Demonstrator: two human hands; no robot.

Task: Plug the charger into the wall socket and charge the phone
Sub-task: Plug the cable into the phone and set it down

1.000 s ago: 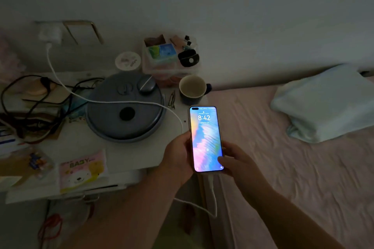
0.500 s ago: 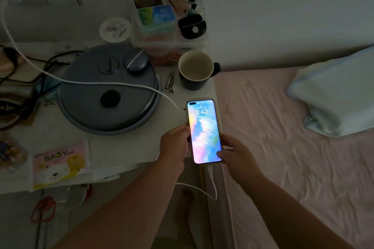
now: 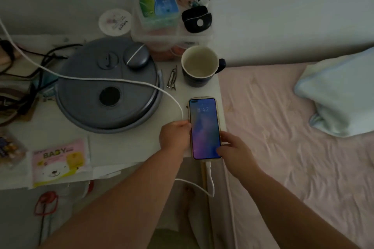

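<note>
The phone (image 3: 204,127) lies screen up at the right end of the white table (image 3: 125,147), its dimmed lock screen showing 8:42. My left hand (image 3: 175,136) grips its left edge and my right hand (image 3: 232,150) holds its lower right corner. A white charging cable (image 3: 101,80) is plugged into the phone's bottom end, loops below the table edge, then runs up across the grey round lid (image 3: 107,87) toward the upper left. The charger and wall socket are out of frame.
A dark mug (image 3: 199,65) stands just behind the phone, with hair clips (image 3: 172,79) beside it. Clear boxes of small items (image 3: 172,18) sit at the wall. Black cords (image 3: 24,66) tangle at the left. A pink bed (image 3: 293,137) with a pale pillow (image 3: 340,91) lies to the right.
The phone has come down onto the table's right end and its screen has dimmed. The view has tilted down and closer, and the charger at the wall has left the frame.
</note>
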